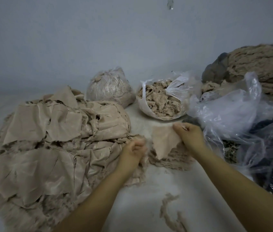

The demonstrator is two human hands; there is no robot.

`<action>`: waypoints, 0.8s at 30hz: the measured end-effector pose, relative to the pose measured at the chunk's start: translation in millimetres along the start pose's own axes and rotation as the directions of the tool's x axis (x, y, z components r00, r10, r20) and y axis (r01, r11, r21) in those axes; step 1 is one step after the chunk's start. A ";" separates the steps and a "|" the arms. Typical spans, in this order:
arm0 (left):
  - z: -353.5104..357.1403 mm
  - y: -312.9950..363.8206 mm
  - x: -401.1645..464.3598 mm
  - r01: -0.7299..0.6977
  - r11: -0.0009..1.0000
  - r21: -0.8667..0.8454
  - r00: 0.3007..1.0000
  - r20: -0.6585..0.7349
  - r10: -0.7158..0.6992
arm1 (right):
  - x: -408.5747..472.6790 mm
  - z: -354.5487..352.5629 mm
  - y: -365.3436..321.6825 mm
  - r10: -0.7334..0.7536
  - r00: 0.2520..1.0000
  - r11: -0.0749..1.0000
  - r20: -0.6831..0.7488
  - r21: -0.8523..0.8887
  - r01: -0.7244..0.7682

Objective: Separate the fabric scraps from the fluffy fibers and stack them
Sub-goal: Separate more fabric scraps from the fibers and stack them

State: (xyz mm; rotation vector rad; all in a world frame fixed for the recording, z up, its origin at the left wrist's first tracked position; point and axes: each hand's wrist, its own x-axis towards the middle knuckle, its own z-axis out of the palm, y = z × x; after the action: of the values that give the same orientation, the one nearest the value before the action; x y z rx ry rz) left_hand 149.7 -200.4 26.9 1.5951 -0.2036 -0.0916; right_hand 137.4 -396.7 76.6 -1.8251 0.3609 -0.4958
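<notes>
- The right hand (188,135) is sitting just right of the middle of the view, with its fingers curled and pinching the top edge of a scrap (165,139).
- The scrap is a flat beige piece of cloth, hanging tilted at 9 o'clock from the right hand.
- The scrap's lower end is touching a small stack (171,160) of fuzzy-edged pieces, lying on the floor (149,195) under the right hand.
- The left hand (133,150) is at 9 o'clock from the scrap, just beside it, with its fingers curled in.
- Pale, blurry fluff (143,142) is showing round the left fingers, and the left hand looks to be pinching it, but the blur is making that hard to tell.
- A big pile (52,139) of beige cloth pieces with fluffy edges is lying at 9 o'clock from the hands, touching the left arm.
- An open bag (161,99) full of fluffy fibers is sitting at 12 o'clock from the hands.
- A tied bag (109,87) is standing at 11 o'clock, just beside the open one.
- Crumpled clear plastic (229,113) is lying at 3 o'clock, near the right hand.
- A heap of thick rope-like strands (263,67) is resting at 2 o'clock, against the wall (99,39).
- A thin strand (169,213) is lying on the floor at 6 o'clock, between the 2 arms.
</notes>
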 end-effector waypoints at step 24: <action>-35.1 -26.6 -65.9 -0.154 0.975 0.158 0.980 0.148 0.131 | -105.0 72.4 21.1 0.370 0.768 0.892 0.523 0.033 -0.452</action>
State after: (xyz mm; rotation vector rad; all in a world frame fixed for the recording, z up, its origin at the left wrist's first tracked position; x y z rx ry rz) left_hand 93.6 -152.9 -2.8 1.7387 -0.4421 -0.0739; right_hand 83.3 -292.8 21.8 -1.5823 0.3347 0.2643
